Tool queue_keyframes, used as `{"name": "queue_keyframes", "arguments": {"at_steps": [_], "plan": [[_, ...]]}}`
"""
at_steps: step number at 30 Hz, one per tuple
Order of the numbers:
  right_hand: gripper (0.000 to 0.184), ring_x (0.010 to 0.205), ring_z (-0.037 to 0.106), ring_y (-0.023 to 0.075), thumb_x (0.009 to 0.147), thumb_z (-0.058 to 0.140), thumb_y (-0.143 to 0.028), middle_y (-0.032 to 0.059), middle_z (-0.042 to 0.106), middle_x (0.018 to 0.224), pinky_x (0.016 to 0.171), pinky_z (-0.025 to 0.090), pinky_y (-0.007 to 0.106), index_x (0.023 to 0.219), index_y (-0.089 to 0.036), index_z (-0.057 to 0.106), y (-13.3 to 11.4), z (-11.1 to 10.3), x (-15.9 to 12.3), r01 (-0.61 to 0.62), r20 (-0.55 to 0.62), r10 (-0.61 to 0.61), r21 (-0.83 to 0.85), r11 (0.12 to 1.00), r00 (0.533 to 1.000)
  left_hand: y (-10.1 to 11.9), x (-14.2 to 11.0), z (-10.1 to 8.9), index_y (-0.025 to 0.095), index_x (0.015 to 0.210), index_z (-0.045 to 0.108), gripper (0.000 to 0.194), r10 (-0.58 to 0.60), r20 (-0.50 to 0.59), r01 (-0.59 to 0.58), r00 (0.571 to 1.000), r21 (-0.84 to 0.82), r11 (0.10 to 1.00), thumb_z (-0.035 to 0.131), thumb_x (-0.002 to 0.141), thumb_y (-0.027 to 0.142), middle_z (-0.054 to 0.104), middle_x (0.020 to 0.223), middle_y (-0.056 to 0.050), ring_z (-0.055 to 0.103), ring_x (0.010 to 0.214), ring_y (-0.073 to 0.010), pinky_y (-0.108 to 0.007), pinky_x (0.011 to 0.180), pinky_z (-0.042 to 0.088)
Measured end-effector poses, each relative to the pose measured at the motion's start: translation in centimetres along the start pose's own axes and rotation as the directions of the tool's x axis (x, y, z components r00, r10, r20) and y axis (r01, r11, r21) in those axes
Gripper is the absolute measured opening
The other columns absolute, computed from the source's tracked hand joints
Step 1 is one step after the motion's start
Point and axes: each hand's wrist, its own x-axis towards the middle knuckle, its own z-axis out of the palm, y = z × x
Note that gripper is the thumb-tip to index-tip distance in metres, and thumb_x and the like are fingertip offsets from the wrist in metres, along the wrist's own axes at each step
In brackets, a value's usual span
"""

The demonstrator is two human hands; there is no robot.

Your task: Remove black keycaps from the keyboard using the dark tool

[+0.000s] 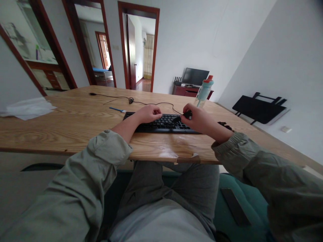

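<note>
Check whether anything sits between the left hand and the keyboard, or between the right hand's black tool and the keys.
Nothing visible does. The left hand rests directly on the keyboard. The right hand pinches a small black tool just over the keys, with no object between.

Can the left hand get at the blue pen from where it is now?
Probably yes. The left hand rests on the keyboard, and the blue pen lies on bare table just to its left, with nothing between them.

On the wooden table (63, 124): one black keyboard (161, 123), one bottle (204, 91) behind it, one blue pen (117, 109) (left of the keyboard), one paper pile (27, 108).
</note>
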Motion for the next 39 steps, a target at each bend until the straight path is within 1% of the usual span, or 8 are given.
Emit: {"name": "queue_keyframes", "arguments": {"at_steps": [5, 11, 17, 22, 26, 30, 35, 39], "plan": [[0.024, 0.071, 0.060, 0.0204, 0.083, 0.062, -0.034, 0.0085, 0.070, 0.085, 0.062, 0.040, 0.031, 0.102, -0.019, 0.060, 0.0, -0.2, -0.5, -0.005, -0.005, 0.005, 0.023, 1.000, 1.000, -0.3, -0.2, -0.2, 0.015, 0.092, 0.073, 0.028, -0.010, 0.000, 0.010, 1.000, 0.009, 1.000, 0.056, 0.084, 0.036, 0.072, 0.083, -0.004, 0.061, 0.072, -0.0152, -0.025, 0.064, 0.043], [0.026, 0.069, 0.059, 0.0178, 0.076, 0.071, -0.035, 0.0067, 0.069, 0.083, 0.064, 0.045, 0.031, 0.094, -0.019, 0.063, 2.1, -0.4, 1.0, -0.073, -0.028, 0.082, 0.225, 0.971, 0.996, 0.5, -0.5, -0.5, 0.015, 0.091, 0.072, 0.030, -0.040, 0.004, 0.040, 0.999, 0.003, 0.999, 0.058, 0.084, 0.040, 0.072, 0.081, -0.004, 0.062, 0.072, -0.0152, -0.025, 0.064, 0.044], [0.026, 0.070, 0.060, 0.0178, 0.080, 0.069, -0.044, 0.0056, 0.070, 0.079, 0.063, 0.047, 0.030, 0.087, -0.019, 0.070, 3.7, 0.6, 1.2, -0.154, 0.136, 0.115, 0.329, 0.932, 0.984, 0.6, -0.4, -0.4, 0.014, 0.091, 0.073, 0.031, -0.011, 0.001, 0.011, 1.000, -0.005, 1.000, 0.057, 0.085, 0.040, 0.072, 0.083, -0.006, 0.062, 0.072, -0.0153, -0.026, 0.066, 0.045], [0.030, 0.068, 0.060, 0.0174, 0.082, 0.066, -0.049, 0.0035, 0.069, 0.075, 0.062, 0.046, 0.030, 0.087, -0.020, 0.072, 4.0, 2.5, 0.9, -0.083, 0.226, 0.016, 0.291, 0.953, 0.974, 0.6, -0.3, -0.3, 0.014, 0.092, 0.073, 0.031, -0.008, 0.009, 0.008, 1.000, -0.007, 1.000, 0.058, 0.085, 0.040, 0.072, 0.082, -0.006, 0.062, 0.072, -0.0155, -0.026, 0.068, 0.045], [0.021, 0.070, 0.061, 0.0169, 0.078, 0.069, -0.039, 0.0029, 0.071, 0.079, 0.064, 0.049, 0.029, 0.089, -0.021, 0.072, 4.2, 3.1, 1.0, -0.083, 0.212, 0.003, 0.368, 0.926, 0.977, 0.7, -0.4, -0.4, 0.014, 0.090, 0.073, 0.030, 0.001, 0.011, -0.001, 1.000, -0.004, 1.000, 0.057, 0.085, 0.040, 0.072, 0.082, -0.005, 0.062, 0.071, -0.0152, -0.026, 0.066, 0.044], [0.023, 0.079, 0.062, 0.0178, 0.075, 0.067, -0.029, 0.0039, 0.072, 0.088, 0.072, 0.051, 0.030, 0.096, -0.020, 0.074, 4.8, 3.3, 1.1, -0.093, 0.165, 0.014, 0.482, 0.871, 0.986, 0.8, -0.4, -0.4, 0.015, 0.089, 0.072, 0.030, -0.011, 0.013, 0.011, 1.000, -0.001, 1.000, 0.057, 0.084, 0.039, 0.072, 0.082, -0.005, 0.062, 0.072, -0.0154, -0.025, 0.066, 0.044], [0.034, 0.060, 0.052, 0.0139, 0.078, 0.060, -0.033, -0.0011, 0.061, 0.069, 0.054, 0.042, 0.026, 0.106, -0.019, 0.071, 4.7, 4.5, 0.9, -0.222, 0.194, 0.132, 0.577, 0.786, 0.972, 0.6, -0.3, -0.2, 0.015, 0.088, 0.072, 0.030, 0.004, 0.010, -0.004, 1.000, -0.002, 1.000, 0.057, 0.084, 0.040, 0.073, 0.083, -0.005, 0.063, 0.074, -0.0159, -0.026, 0.066, 0.044], [0.030, 0.066, 0.055, 0.0151, 0.075, 0.060, -0.030, 0.0001, 0.065, 0.074, 0.060, 0.046, 0.027, 0.100, -0.019, 0.072, 4.1, 5.1, 0.8, -0.172, 0.138, 0.114, 0.556, 0.813, 0.984, 0.3, -0.2, -0.1, 0.015, 0.089, 0.072, 0.030, 0.000, 0.020, 0.000, 1.000, 0.001, 1.000, 0.057, 0.084, 0.041, 0.072, 0.082, -0.005, 0.063, 0.074, -0.0160, -0.026, 0.067, 0.045]]}}
